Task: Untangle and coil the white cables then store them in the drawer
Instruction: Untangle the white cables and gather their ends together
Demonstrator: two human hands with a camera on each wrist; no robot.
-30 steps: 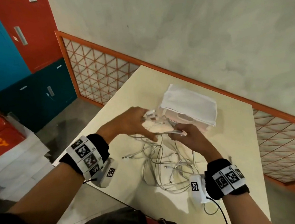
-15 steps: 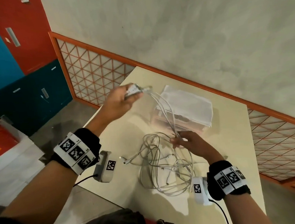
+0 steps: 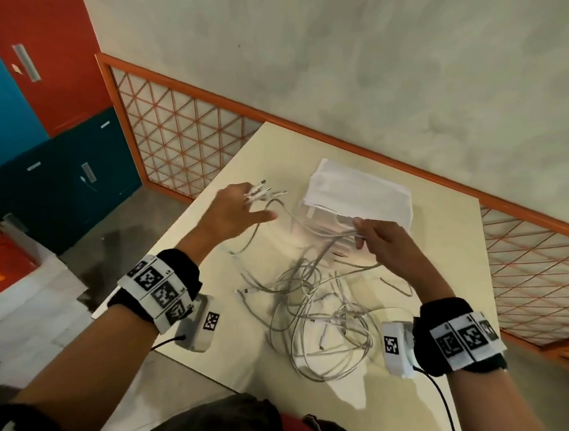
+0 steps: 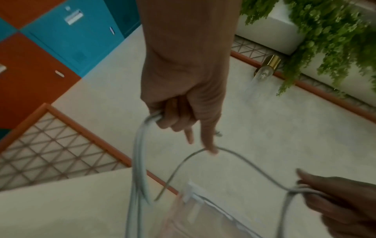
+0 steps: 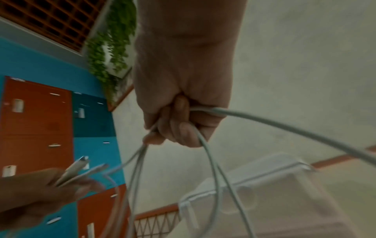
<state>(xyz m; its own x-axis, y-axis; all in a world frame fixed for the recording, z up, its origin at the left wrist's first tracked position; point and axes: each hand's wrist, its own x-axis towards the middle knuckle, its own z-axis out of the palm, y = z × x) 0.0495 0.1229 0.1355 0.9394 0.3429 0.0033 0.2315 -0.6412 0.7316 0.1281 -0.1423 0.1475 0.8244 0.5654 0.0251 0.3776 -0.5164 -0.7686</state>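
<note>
Head view: left hand [image 3: 231, 213] raised over the far left part of the tabletop [image 3: 190, 258], curled fingers gripping several plug ends [image 3: 267, 192] that stick out past the knuckles, thumb stretched toward the right. Right hand [image 3: 385, 241] raised in front of the small clear drawer unit [image 3: 360, 195], fingers curled round a few cable strands. Strands run between both hands and drop into the tangle of white cables [image 3: 319, 315] lying on the tabletop just ahead of the right wrist. White cloth covers the drawer unit top.

Left wrist view: left hand [image 4: 183, 96] with lower fingers curled round a bundle of strands [image 4: 140, 153], index finger [image 4: 209, 145] straight, its tip touching a single looped strand. Right hand [image 4: 341, 201] at the lower right pinches that loop. Blurry.

Right wrist view: right hand [image 5: 181, 104] fist closed on strands [image 5: 211, 169] that hang down toward the drawer unit [image 5: 264, 193]. Left hand [image 5: 40, 193] at lower left, plug ends [image 5: 81, 169] sticking out of its grip.
</note>
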